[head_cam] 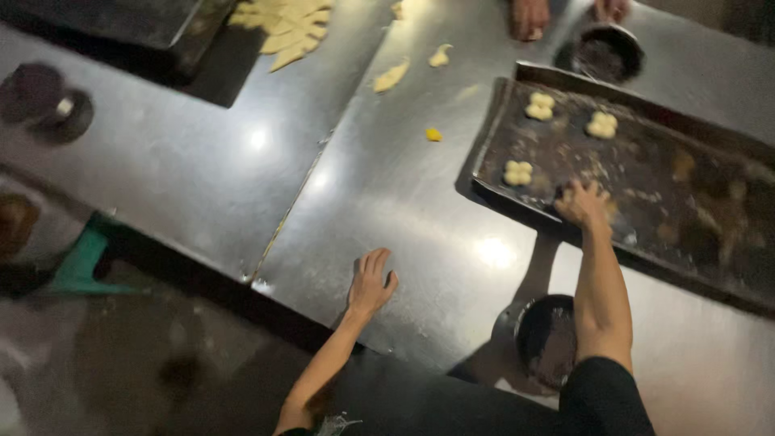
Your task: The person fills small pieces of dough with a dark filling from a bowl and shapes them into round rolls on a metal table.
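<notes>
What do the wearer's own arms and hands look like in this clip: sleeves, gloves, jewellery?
Both hands are bare, with no gloves. The right hand shows a bare forearm below a black sleeve ending near the elbow. The left hand also has a bare forearm. No rings, watch or markings are discernible in the dim, blurred picture.

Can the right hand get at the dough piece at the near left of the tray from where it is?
Probably yes. The right hand already rests on the baking tray, and the nearest dough piece lies just to its left with only bare tray between them.
</notes>
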